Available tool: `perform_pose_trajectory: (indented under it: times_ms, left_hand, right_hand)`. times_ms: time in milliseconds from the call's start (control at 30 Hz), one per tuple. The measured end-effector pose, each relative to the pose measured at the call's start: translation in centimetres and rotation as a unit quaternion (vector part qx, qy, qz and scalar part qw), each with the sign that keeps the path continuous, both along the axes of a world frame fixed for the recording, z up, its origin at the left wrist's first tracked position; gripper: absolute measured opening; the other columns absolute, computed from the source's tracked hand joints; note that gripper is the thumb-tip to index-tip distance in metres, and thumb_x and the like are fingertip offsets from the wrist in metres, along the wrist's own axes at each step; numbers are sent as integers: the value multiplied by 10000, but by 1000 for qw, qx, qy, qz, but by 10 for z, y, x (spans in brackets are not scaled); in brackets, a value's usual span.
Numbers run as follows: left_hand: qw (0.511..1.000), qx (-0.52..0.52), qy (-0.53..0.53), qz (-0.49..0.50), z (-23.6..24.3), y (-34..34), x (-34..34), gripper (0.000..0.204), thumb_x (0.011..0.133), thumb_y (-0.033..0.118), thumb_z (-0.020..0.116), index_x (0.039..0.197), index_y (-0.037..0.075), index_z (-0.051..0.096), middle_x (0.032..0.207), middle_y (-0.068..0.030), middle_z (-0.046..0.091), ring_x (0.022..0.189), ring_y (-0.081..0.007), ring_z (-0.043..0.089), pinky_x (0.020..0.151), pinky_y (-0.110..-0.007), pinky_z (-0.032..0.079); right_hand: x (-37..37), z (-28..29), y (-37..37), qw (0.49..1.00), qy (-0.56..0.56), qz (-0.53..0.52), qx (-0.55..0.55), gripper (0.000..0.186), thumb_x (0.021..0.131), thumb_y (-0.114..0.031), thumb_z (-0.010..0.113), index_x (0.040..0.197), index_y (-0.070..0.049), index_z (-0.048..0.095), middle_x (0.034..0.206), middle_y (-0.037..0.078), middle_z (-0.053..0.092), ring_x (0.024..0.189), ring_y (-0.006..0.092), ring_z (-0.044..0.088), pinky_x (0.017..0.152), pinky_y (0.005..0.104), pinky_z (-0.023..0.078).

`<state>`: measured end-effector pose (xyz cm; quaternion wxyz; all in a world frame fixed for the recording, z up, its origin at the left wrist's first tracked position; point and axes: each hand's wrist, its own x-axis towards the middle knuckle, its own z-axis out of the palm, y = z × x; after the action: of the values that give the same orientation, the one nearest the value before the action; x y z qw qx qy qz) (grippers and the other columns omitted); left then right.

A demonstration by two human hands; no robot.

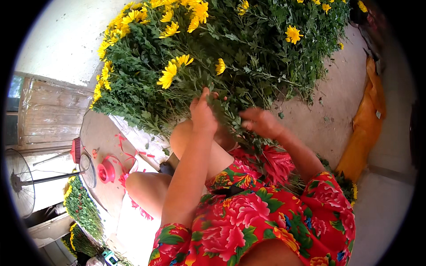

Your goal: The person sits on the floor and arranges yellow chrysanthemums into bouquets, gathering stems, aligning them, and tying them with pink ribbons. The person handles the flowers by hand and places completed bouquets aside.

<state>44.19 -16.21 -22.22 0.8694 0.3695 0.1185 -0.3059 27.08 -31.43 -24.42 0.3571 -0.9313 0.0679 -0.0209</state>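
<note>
My left hand is closed around leafy green stems of yellow chrysanthemums. A few yellow blooms stand just beyond that hand. To its right, my right hand is at the lower leaves of the same stems. Its fingers are bent and smeared by motion, so whether they grip anything is unclear. The stems run down toward my lap, where red ribbon-like strips lie bunched. In front of both hands rises a big heap of cut chrysanthemums, its blooms mostly along the far left side.
On the floor at left are a red spool and loose red strips. A standing fan is farther left, near flower bundles. An orange-brown cloth or bag lies at right. A wooden door is behind.
</note>
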Motion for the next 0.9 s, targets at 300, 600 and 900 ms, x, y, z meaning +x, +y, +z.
perform_pose_trajectory:
  times_ms: [300, 600, 900]
  left_hand:
    - [998, 6, 13, -58, 11, -2, 1, 303, 1024, 203, 552, 1239, -9, 548, 975, -179, 697, 814, -291, 682, 752, -428, 598]
    - [993, -66, -15, -94, 7, -7, -1, 301, 1030, 173, 520, 1289, 28, 563, 1216, -178, 663, 1134, -357, 641, 948, -477, 535]
    - [953, 137, -225, -151, -25, 0, -4, 364, 1023, 177, 528, 1324, -22, 567, 1181, -134, 675, 1072, -299, 660, 940, -443, 541]
  right_hand:
    - [36, -106, -133, 925, -13, -259, -279, 333, 925, -205, 661, 1217, -48, 624, 1148, 138, 659, 1035, 341, 626, 864, 427, 517]
    - [38, 14, -16, 932, -257, -257, 4, 292, 945, -53, 646, 1235, -20, 660, 954, 145, 701, 869, 221, 691, 754, 319, 525]
    - [25, 10, 38, 951, -222, -189, 102, 414, 825, 59, 658, 1222, -56, 667, 881, 145, 658, 761, 289, 653, 670, 358, 514]
